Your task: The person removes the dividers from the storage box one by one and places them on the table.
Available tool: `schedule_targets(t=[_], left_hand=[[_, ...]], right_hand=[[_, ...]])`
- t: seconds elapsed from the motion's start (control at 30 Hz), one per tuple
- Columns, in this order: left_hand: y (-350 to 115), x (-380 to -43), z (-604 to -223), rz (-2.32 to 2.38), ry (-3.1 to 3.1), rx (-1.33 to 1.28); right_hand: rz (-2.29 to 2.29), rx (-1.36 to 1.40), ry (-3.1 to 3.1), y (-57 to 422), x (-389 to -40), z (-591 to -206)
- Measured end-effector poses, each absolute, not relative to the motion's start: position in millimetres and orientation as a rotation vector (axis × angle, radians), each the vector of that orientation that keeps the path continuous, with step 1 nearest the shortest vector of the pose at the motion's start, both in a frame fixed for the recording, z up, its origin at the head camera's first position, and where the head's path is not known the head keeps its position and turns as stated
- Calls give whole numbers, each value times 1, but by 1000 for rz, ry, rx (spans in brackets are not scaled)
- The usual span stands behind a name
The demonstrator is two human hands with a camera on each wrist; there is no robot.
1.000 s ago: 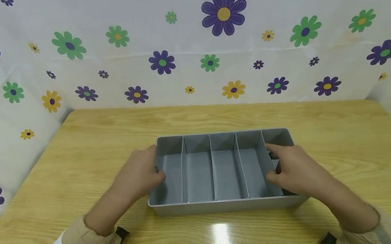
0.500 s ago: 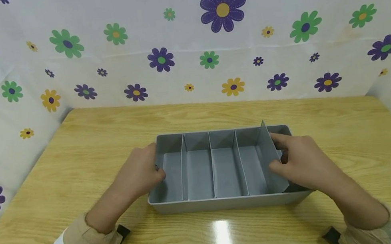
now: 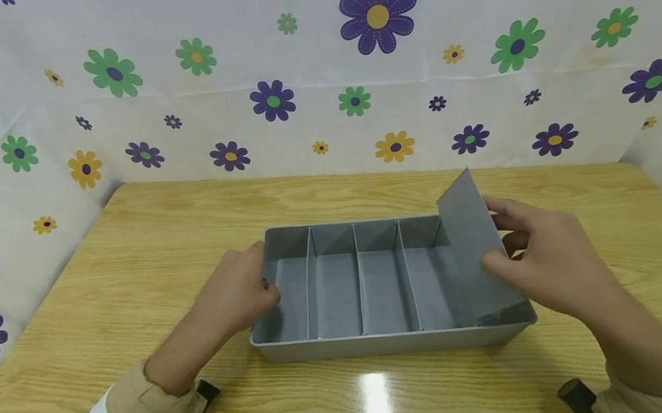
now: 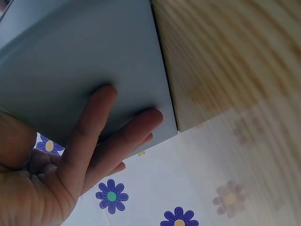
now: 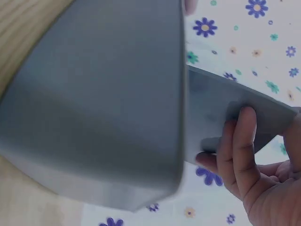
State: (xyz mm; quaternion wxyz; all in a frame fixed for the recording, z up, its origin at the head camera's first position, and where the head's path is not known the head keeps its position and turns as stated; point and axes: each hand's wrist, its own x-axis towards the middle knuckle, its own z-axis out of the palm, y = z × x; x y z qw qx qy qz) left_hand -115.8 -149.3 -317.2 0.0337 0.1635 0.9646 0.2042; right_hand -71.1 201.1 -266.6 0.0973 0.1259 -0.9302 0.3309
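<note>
A long grey divided tray lies on the wooden table, with upright partitions across its inside. My left hand grips the tray's left end wall, thumb inside; in the left wrist view its fingers press against the outer face. With my right hand I pinch a flat grey divider between thumb and fingers. It is tilted and raised above the tray's right end, its lower edge still within the tray. In the right wrist view, several fingers lie against the divider, and the tray's end wall fills the foreground.
The wooden table extends around the tray on all sides. A white cloth with printed flowers hangs behind the table and along both sides.
My right hand has lifted the divider from its upright place at the tray's right end, up and to the right, tilting it. The left hand keeps its hold on the tray.
</note>
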Motion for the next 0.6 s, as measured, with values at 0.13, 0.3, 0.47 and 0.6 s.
schedule_targets(t=[0.13, 0.3, 0.47, 0.6], left_hand=[[-149, -116, -317, 622, 2971, 510], [-149, -116, -316, 610, 2976, 505], [-149, -115, -316, 611, 2976, 496], [-148, -116, -317, 624, 2977, 507]], right_hand=[[971, 294, -2650, 212, -73, -260], [961, 248, -2508, 224, -77, -256], [919, 446, -2304, 224, -80, -258], [892, 627, -2157, 221, -80, -258]])
